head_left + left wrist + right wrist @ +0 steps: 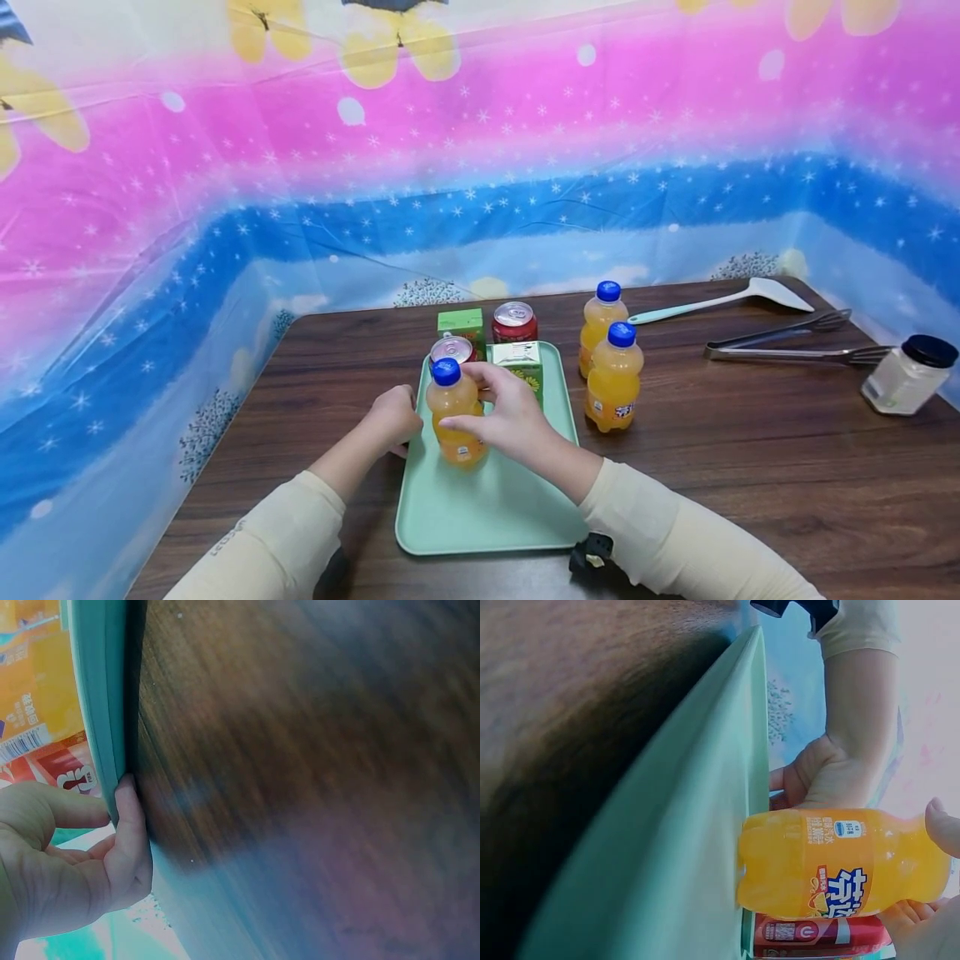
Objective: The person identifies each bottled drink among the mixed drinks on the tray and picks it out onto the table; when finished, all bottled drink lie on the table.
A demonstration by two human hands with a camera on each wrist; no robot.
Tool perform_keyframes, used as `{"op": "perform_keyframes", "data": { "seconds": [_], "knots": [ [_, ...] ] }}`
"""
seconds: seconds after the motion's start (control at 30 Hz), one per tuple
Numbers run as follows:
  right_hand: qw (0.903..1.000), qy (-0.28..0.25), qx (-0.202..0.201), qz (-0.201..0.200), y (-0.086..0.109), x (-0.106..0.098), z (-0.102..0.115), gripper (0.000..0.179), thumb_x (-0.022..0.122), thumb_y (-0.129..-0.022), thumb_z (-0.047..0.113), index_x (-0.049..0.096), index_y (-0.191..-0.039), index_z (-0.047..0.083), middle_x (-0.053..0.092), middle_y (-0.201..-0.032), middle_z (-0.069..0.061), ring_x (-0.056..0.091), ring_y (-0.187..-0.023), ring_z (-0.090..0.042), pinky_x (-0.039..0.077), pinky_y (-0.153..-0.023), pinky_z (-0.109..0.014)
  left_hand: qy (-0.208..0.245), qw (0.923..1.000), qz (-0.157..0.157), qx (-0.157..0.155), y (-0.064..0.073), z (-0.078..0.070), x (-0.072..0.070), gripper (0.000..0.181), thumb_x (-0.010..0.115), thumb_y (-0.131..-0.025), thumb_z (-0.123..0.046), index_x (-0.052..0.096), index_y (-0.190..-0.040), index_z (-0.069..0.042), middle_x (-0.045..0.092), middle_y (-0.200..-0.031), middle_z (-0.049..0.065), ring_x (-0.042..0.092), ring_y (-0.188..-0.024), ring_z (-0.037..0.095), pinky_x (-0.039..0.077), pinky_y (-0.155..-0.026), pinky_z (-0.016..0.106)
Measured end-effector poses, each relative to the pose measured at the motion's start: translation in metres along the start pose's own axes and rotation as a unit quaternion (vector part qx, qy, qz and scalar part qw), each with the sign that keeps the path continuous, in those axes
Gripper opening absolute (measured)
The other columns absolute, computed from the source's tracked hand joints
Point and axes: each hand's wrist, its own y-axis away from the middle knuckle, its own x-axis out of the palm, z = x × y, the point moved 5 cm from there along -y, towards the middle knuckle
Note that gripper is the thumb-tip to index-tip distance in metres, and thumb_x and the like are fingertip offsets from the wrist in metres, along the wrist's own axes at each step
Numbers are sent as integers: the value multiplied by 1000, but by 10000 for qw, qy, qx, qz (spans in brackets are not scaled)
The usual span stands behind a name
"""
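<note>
My right hand (519,417) grips an orange soda bottle (456,410) with a blue cap, thumb on one side and fingers on the other. The bottle stands upright on the left part of a pale green tray (487,521); its base sits at the tray floor in the right wrist view. My left hand (396,418) is at the tray's left edge, and in the left wrist view its thumb and fingers pinch the rim (101,712). Behind the held bottle are a red can (452,347) and a green-and-white drink carton (517,357), both on the tray.
Beyond these are a green carton (461,323) and another red can (514,321). Two more orange soda bottles (613,387) stand right of the tray. Farther right lie a white spatula (765,292), metal tongs (787,354) and a black-lidded jar (906,379). A patterned cloth (525,200) surrounds the table.
</note>
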Motion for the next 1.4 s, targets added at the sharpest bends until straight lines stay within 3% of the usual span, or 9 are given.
{"op": "perform_keyframes", "data": {
  "seconds": [0.37, 0.83, 1.23, 1.4],
  "knots": [
    [9997, -214, 139, -37, 5, -5, 3, 57, 81, -72, 22, 56, -122, 11, 61, -112, 1, 61, -100, -13, 53, -86, -31, 68, 10000, 14, 23, -1, 1, 0, 19, 57, -77, 9, 48, -93, 3, 50, -82, 17, 60, -69, 26, 56, -44, 34],
    [9988, -456, 97, 139, 14, -10, 9, 56, 82, -72, 21, 57, -121, 11, 60, -112, 3, 59, -101, -9, 52, -87, -29, 26, 9999, 36, -103, -4, 1, 1, 19, 57, -78, 9, 49, -93, 2, 50, -83, 17, 60, -69, 26, 56, -43, 33],
    [9970, -659, -320, 250, 26, -19, 15, 57, 82, -71, 19, 56, -121, 8, 61, -114, 0, 60, -103, -13, 52, -88, -30, 85, 9999, 70, -54, -1, -1, 1, 18, 56, -78, 10, 47, -91, 2, 49, -82, 18, 60, -69, 26, 56, -44, 33],
    [9964, -720, -234, 368, 30, -25, 17, 58, 82, -71, 17, 56, -122, 8, 60, -116, -1, 59, -104, -12, 52, -89, -30, 93, 9999, 81, -59, -1, -1, 0, 18, 55, -78, 11, 47, -91, 2, 49, -82, 18, 59, -70, 27, 56, -45, 32]
  ]
}}
